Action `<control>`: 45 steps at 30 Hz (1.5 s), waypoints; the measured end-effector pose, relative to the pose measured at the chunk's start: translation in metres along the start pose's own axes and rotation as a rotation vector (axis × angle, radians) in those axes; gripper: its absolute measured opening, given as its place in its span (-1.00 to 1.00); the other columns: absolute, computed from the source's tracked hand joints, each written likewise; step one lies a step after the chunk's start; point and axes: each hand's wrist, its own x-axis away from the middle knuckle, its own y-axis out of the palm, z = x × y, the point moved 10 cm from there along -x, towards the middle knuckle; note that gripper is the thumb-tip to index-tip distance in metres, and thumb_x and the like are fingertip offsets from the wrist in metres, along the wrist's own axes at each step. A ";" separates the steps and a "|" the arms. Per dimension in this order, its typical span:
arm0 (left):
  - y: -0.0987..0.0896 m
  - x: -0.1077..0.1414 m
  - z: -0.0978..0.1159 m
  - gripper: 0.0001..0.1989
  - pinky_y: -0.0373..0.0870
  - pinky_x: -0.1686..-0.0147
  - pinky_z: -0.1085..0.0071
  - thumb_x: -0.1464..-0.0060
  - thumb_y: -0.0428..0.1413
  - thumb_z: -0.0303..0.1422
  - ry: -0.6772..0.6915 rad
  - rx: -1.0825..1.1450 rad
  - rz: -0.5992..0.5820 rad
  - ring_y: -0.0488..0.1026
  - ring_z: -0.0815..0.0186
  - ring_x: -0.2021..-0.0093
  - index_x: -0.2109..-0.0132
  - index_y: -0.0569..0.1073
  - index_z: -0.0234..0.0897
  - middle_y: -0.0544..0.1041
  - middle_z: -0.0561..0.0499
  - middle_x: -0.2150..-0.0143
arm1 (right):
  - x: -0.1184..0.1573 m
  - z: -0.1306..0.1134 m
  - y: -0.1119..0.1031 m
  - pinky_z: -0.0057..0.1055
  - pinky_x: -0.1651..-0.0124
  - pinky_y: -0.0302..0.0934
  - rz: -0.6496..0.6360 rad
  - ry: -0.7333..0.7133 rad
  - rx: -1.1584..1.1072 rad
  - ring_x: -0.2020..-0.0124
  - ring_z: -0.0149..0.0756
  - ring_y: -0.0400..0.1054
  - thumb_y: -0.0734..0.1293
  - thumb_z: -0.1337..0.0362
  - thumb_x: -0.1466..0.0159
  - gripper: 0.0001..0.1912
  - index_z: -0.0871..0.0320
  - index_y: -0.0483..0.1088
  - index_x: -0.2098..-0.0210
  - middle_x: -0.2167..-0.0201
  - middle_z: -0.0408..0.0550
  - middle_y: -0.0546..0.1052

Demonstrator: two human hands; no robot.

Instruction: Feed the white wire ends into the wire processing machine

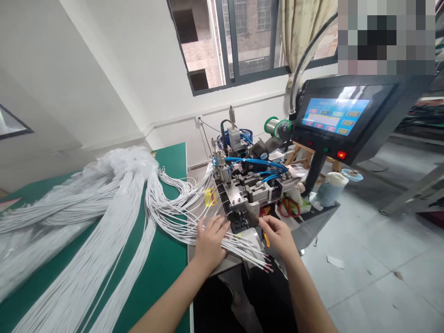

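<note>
A bundle of white cables (248, 255) runs across the front of the bench-top machine (239, 199), its stripped or reddish ends fanned out at the lower right. My left hand (211, 240) lies over this bundle with its fingers curled around it, close to the machine's front tooling. Thumb and forefinger of my right hand (279, 233) are pinched together beside a metal block at the machine's front. What they hold, if anything, is too small to tell. Behind my left hand, more white cables (173, 217) lead back to the green table.
Long heaps of white cables (104, 231) in clear plastic cover the green table (176, 162) on the left. A touchscreen (336, 115) stands on the right, above red-handled pliers (289, 208) and a jar (331, 188). A wire spool (276, 126) sits behind the machine.
</note>
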 end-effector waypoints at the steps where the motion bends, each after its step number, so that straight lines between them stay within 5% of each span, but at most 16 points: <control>1: -0.001 0.000 0.001 -0.50 -0.10 -0.17 0.01 0.09 0.03 -0.57 0.012 0.003 0.011 0.35 0.13 -0.07 -0.04 0.42 -0.17 0.49 -0.07 -0.03 | 0.002 -0.006 -0.001 -0.46 0.50 0.02 -0.004 -0.024 0.019 0.56 -0.40 0.13 0.26 0.00 -0.23 -0.63 0.18 0.35 0.49 0.60 -0.17 0.30; 10: -0.011 0.002 0.009 -0.58 0.07 0.09 0.26 -0.14 -0.08 -0.53 0.095 0.022 0.085 0.47 0.35 0.27 -0.11 0.38 -0.19 0.56 0.01 0.27 | 0.020 -0.058 0.025 -0.41 0.29 0.22 -0.284 -0.298 0.117 0.34 -0.28 0.35 0.37 0.13 -0.19 -0.80 0.11 0.54 0.31 0.35 -0.02 0.50; 16: -0.015 -0.001 0.010 -0.63 0.04 0.01 0.24 -0.20 -0.05 -0.46 0.069 0.005 0.111 0.47 0.35 0.24 -0.13 0.36 -0.18 0.56 0.01 0.24 | 0.012 -0.056 0.027 -0.39 0.32 0.21 -0.181 -0.310 0.084 0.37 -0.27 0.35 0.30 0.17 -0.26 -0.80 0.13 0.50 0.37 0.38 -0.02 0.50; 20: -0.021 -0.001 0.007 -0.77 -0.02 -0.07 0.22 -0.22 -0.04 -0.42 -0.002 -0.006 0.153 0.47 0.35 0.24 0.09 0.48 -0.17 0.56 0.05 0.26 | 0.006 -0.046 0.022 -0.41 0.44 0.13 -0.090 -0.250 0.096 0.47 -0.32 0.27 0.28 0.14 -0.26 -0.77 0.15 0.45 0.38 0.42 -0.04 0.48; 32: -0.022 0.000 0.011 -0.79 0.02 -0.01 0.25 -0.21 -0.04 -0.43 0.075 0.036 0.169 0.45 0.39 0.32 0.23 0.49 -0.20 0.54 0.08 0.39 | 0.006 -0.053 0.030 -0.34 0.22 0.27 -0.113 -0.204 0.043 0.30 -0.19 0.41 0.24 0.13 -0.29 -0.75 0.13 0.47 0.33 0.34 0.00 0.55; 36: -0.015 0.000 0.010 -0.78 0.00 -0.03 0.22 -0.17 -0.03 -0.47 0.078 0.005 0.138 0.46 0.38 0.31 0.24 0.50 -0.18 0.56 0.08 0.38 | 0.009 -0.063 0.038 -0.34 0.18 0.27 -0.232 -0.258 0.055 0.27 -0.19 0.42 0.23 0.15 -0.30 -0.75 0.12 0.50 0.32 0.32 0.00 0.57; 40: -0.007 0.000 0.008 -0.71 -0.03 -0.06 0.17 -0.08 -0.04 -0.56 0.070 0.017 0.079 0.46 0.35 0.29 0.19 0.49 -0.15 0.56 0.08 0.35 | 0.008 -0.061 0.039 -0.41 0.30 0.23 -0.298 -0.268 0.184 0.37 -0.27 0.40 0.23 0.18 -0.29 -0.77 0.11 0.49 0.33 0.35 -0.04 0.56; 45: -0.004 -0.002 0.007 -0.57 -0.01 -0.05 0.16 0.07 -0.05 -0.64 0.051 0.044 0.017 0.44 0.32 0.28 0.10 0.44 -0.14 0.55 0.08 0.33 | -0.003 -0.053 0.027 -0.41 0.29 0.18 -0.164 -0.272 0.472 0.34 -0.26 0.39 0.25 0.25 -0.22 -0.85 0.09 0.47 0.35 0.35 -0.08 0.54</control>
